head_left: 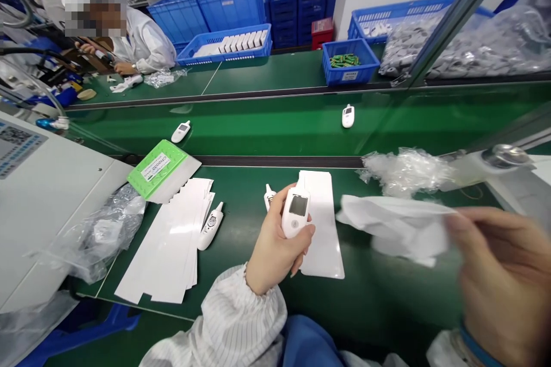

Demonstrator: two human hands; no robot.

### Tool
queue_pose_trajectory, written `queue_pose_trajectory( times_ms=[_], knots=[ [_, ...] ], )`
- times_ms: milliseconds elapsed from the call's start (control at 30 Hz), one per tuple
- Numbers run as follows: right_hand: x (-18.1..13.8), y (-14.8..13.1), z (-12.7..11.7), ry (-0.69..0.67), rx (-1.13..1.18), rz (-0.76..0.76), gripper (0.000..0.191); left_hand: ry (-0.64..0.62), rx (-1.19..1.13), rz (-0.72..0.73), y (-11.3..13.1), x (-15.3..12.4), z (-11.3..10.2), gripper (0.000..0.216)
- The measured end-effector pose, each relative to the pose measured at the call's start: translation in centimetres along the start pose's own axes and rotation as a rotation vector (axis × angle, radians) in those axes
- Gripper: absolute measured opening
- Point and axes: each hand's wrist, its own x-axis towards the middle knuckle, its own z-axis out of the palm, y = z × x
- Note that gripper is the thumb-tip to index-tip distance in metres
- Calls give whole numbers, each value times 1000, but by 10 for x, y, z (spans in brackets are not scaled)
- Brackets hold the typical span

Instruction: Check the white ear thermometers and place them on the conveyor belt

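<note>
My left hand [275,235] grips a white ear thermometer [295,210], its grey screen facing up and its tip pointing away from me. Beneath it a white sheet [326,229] lies on the green bench. Another white thermometer [270,196] pokes out just beyond my fingers, mostly hidden. On the right, my right hand [499,264], smeared by motion, pinches a thin white wipe [400,226] that hangs out to the left. Further left, a thermometer [210,226] rests with its round opening upward beside a stack of white sheets [166,241].
A green and white pack [161,169] and a clear plastic bag [114,229] sit at the left. Crumpled film [400,169] lies by a bottle [486,166] at right. Two thermometers rest on the green belt [267,126]. Across it, a co-worker [129,34] handles something near blue trays [228,46].
</note>
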Motion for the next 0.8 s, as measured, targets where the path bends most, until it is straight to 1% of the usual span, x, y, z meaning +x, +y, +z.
queue_pose_trajectory(
  times_ms=[33,67,133,200,267,333,400,467,533,600,667,733,800],
  knots=[
    [-3,-17,10,-33,95,-18,13,-7,5,2,0,1,3,60],
    [-6,-31,20,-107,176,-39,9,-16,9,4,-1,1,5,61],
    [-11,-49,39,-301,333,-124,5,-37,10,3,-5,2,9,64],
    [-16,-57,56,-473,380,-245,9,-66,19,27,-9,3,11,67],
    [-19,-58,72,-570,330,-323,9,-82,60,101,-12,3,12,69],
    [-19,-54,84,-588,273,-308,9,-81,145,201,-13,2,13,68],
    [-16,-49,93,-565,272,-275,11,-85,214,265,-12,2,16,62],
    [-11,-44,96,-496,257,-262,12,-92,222,264,-10,1,19,57],
    [-4,-35,94,-395,200,-253,12,-86,175,211,-9,0,20,55],
    [1,-22,85,-289,130,-236,10,-68,123,138,-8,-2,17,56],
    [2,-3,70,-249,22,-228,9,-68,78,73,-6,-4,13,56],
    [-6,22,53,-291,-157,-245,15,-83,29,23,-2,-5,8,57],
    [-20,52,36,-400,-364,-296,31,-95,-21,-23,2,-5,6,60]
  ],
)
